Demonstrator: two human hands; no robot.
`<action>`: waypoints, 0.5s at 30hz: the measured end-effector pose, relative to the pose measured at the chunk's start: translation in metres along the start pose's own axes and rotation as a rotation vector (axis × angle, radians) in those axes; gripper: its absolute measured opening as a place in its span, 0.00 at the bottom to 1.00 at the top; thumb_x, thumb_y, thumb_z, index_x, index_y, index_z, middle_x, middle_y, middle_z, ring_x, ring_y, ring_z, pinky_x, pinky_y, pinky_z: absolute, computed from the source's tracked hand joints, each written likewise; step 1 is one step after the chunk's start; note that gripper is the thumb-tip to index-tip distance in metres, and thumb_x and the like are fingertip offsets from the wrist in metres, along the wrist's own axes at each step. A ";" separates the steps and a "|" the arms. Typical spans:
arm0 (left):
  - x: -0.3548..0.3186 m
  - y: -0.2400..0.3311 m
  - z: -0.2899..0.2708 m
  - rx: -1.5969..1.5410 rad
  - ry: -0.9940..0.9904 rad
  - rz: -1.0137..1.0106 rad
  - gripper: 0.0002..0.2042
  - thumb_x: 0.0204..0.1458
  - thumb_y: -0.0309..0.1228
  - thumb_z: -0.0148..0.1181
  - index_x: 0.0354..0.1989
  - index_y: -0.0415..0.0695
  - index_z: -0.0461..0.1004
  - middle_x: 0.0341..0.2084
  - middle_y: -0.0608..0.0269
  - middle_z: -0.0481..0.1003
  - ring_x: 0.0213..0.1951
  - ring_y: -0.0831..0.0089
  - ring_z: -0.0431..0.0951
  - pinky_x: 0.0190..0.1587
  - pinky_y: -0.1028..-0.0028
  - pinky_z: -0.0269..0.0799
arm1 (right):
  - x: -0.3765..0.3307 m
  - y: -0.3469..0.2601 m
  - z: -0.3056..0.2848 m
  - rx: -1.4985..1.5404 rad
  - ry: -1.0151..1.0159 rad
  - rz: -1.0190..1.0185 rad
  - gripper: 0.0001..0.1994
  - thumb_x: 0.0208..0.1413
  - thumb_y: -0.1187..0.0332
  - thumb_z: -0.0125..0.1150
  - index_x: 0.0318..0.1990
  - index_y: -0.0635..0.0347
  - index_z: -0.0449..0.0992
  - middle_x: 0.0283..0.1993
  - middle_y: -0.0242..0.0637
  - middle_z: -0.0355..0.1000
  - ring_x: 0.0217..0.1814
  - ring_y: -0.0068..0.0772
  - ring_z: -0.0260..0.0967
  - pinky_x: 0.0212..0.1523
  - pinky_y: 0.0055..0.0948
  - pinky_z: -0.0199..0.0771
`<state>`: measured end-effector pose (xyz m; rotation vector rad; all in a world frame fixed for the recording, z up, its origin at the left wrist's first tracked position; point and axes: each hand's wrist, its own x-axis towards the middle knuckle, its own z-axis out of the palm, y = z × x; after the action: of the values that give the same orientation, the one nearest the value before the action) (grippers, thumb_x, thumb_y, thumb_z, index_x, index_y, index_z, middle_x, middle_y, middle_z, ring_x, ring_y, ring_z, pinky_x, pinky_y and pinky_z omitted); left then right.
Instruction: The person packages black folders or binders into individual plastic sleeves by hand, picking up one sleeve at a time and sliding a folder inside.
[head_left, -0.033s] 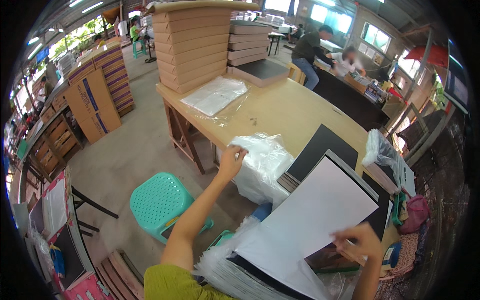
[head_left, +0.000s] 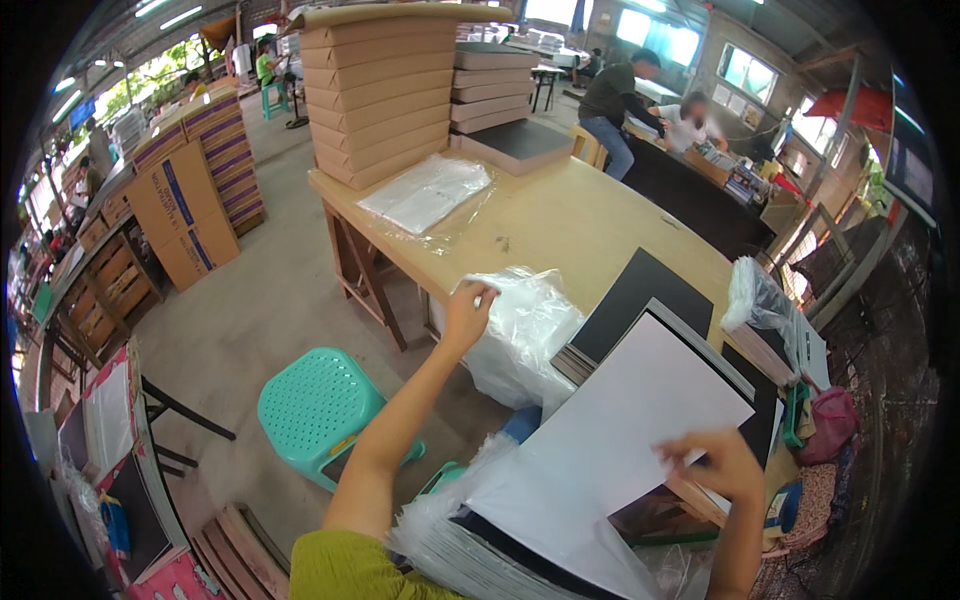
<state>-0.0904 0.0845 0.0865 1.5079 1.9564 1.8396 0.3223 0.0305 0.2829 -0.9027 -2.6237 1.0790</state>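
Note:
My left hand (head_left: 470, 312) reaches out to a heap of clear plastic bags (head_left: 525, 325) hanging over the table's near edge. Its thumb and fingers are pinched at the edge of the plastic. A large white sheet (head_left: 630, 415) lies across the dark boards in front of me. My right hand (head_left: 715, 462) hovers at the sheet's right side, fingers bent and blurred by motion; whether they touch it is unclear. Black boards (head_left: 645, 300) are piled beyond the sheet. Close to my body rests a stack of plastic-sleeved boards (head_left: 470, 550).
A wooden table (head_left: 560, 215) carries a tall stack of brown wrapped packs (head_left: 380, 100), more black-topped packs (head_left: 515, 145) and a flat plastic packet (head_left: 430, 195). A green stool (head_left: 320, 405) stands at left. Cartons (head_left: 185, 210) are piled farther off. Two people work at a far desk.
My right hand has shifted slightly up and left over the sheet. My left hand stays at the plastic bags.

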 end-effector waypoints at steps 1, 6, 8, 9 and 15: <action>0.021 -0.018 0.004 0.029 0.040 0.004 0.09 0.50 0.34 0.59 0.31 0.41 0.78 0.32 0.50 0.73 0.37 0.55 0.74 0.40 0.64 0.67 | 0.036 -0.024 -0.001 -0.070 0.018 -0.115 0.12 0.45 0.67 0.67 0.39 0.57 0.80 0.33 0.37 0.77 0.31 0.26 0.74 0.34 0.26 0.72; 0.057 0.009 0.106 0.620 0.093 0.129 0.15 0.41 0.38 0.68 0.34 0.41 0.77 0.36 0.50 0.72 0.38 0.57 0.74 0.41 0.65 0.68 | 0.157 -0.050 -0.001 -0.013 0.264 -0.248 0.10 0.47 0.69 0.65 0.37 0.64 0.79 0.31 0.37 0.76 0.32 0.27 0.73 0.37 0.25 0.73; 0.055 0.007 0.116 0.620 -0.038 0.171 0.17 0.37 0.39 0.71 0.33 0.42 0.76 0.35 0.52 0.72 0.37 0.59 0.74 0.40 0.65 0.69 | 0.177 -0.049 -0.003 -0.049 0.305 -0.176 0.11 0.47 0.68 0.65 0.37 0.64 0.79 0.32 0.37 0.75 0.33 0.27 0.73 0.37 0.25 0.73; 0.057 -0.002 0.109 0.591 -0.061 0.170 0.18 0.36 0.39 0.72 0.32 0.42 0.76 0.34 0.53 0.72 0.36 0.60 0.74 0.39 0.65 0.69 | 0.187 -0.049 0.001 -0.035 0.334 -0.197 0.11 0.47 0.67 0.65 0.36 0.63 0.79 0.32 0.39 0.75 0.32 0.29 0.73 0.36 0.26 0.73; 0.063 0.040 0.058 -0.161 -0.214 -0.135 0.15 0.41 0.32 0.69 0.19 0.44 0.65 0.20 0.68 0.68 0.25 0.76 0.68 0.28 0.75 0.63 | 0.215 0.000 0.011 -0.004 0.464 -0.117 0.14 0.43 0.64 0.67 0.39 0.58 0.80 0.40 0.43 0.74 0.38 0.36 0.74 0.41 0.32 0.73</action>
<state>-0.0632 0.1602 0.1358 1.4219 1.7249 1.6612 0.1461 0.1511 0.2590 -0.8642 -2.2616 0.7289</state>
